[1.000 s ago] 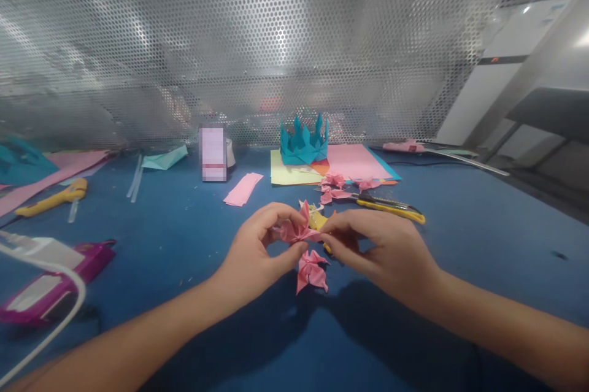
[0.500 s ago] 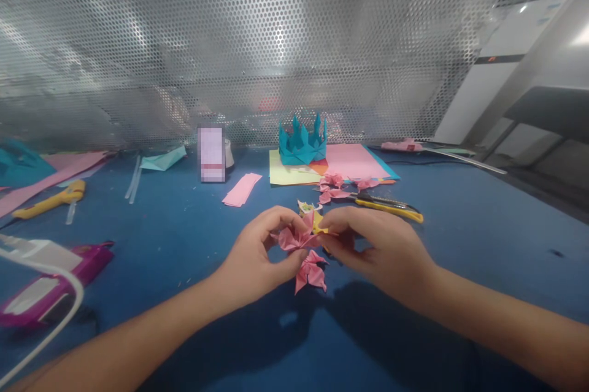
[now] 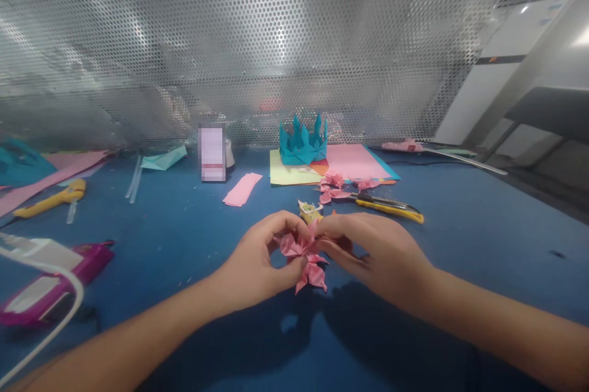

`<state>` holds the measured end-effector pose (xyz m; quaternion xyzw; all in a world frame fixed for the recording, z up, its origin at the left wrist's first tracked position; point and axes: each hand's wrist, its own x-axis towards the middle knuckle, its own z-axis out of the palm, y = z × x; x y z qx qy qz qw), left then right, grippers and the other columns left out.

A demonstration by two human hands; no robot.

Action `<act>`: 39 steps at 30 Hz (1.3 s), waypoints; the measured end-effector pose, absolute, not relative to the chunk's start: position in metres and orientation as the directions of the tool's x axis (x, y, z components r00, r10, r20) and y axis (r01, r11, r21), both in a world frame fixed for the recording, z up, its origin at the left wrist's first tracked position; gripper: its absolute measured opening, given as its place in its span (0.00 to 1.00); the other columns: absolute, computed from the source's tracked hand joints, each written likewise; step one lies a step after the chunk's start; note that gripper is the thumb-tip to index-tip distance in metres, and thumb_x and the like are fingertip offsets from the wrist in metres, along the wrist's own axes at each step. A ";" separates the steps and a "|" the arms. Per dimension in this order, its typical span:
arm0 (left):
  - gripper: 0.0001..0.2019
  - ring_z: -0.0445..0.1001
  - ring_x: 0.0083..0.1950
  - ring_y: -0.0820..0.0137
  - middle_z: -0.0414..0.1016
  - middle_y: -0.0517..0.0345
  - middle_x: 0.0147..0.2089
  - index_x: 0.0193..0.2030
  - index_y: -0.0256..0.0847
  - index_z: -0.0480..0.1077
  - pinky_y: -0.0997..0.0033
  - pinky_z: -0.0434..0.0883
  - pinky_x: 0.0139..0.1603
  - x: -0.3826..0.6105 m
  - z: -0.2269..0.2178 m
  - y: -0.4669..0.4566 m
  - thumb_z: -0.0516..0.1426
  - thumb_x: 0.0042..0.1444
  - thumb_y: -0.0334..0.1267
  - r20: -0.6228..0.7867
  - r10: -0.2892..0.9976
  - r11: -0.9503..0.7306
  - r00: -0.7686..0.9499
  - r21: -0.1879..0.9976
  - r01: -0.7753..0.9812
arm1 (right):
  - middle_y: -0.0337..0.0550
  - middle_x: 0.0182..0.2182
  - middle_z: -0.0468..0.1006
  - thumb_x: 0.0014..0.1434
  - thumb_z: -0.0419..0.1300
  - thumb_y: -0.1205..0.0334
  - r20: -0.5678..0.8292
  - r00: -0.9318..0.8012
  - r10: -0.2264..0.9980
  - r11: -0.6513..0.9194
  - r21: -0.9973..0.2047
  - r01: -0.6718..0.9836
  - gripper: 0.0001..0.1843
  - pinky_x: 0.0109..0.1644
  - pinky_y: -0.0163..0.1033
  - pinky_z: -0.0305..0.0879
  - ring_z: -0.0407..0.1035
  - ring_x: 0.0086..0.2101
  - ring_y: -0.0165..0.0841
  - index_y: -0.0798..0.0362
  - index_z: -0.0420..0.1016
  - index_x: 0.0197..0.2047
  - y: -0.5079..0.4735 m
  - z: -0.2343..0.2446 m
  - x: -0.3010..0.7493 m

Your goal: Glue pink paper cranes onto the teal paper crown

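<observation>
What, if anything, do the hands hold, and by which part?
A pink paper flower: the left hand holds it by its petals, and the right hand pinches its right edge.

It's a papercraft workspace, this: coloured sheets [image 3: 354, 162] stacked on a blue tabletop [image 3: 170, 226], a teal paper crown [image 3: 304, 146] perched on them, a pink paper flower [image 3: 292, 246] front and centre! Yellow cutter [image 3: 391, 209] out right, what looks like a glue gun [image 3: 50, 200] far left, and a perforated metal screen [image 3: 257, 30] walling off the back.
</observation>
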<state>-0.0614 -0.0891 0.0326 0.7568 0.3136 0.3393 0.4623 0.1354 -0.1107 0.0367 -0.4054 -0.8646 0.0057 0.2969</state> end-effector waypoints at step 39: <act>0.10 0.63 0.28 0.76 0.64 0.63 0.29 0.40 0.39 0.65 0.74 0.61 0.30 -0.070 0.032 -0.081 0.58 0.50 0.31 -0.089 0.758 -0.047 0.646 0.981 0.190 | 0.41 0.28 0.79 0.63 0.49 0.67 0.517 -0.541 0.663 0.687 -0.133 0.715 0.12 0.30 0.34 0.61 0.72 0.28 0.33 0.52 0.73 0.37 -0.110 0.036 0.130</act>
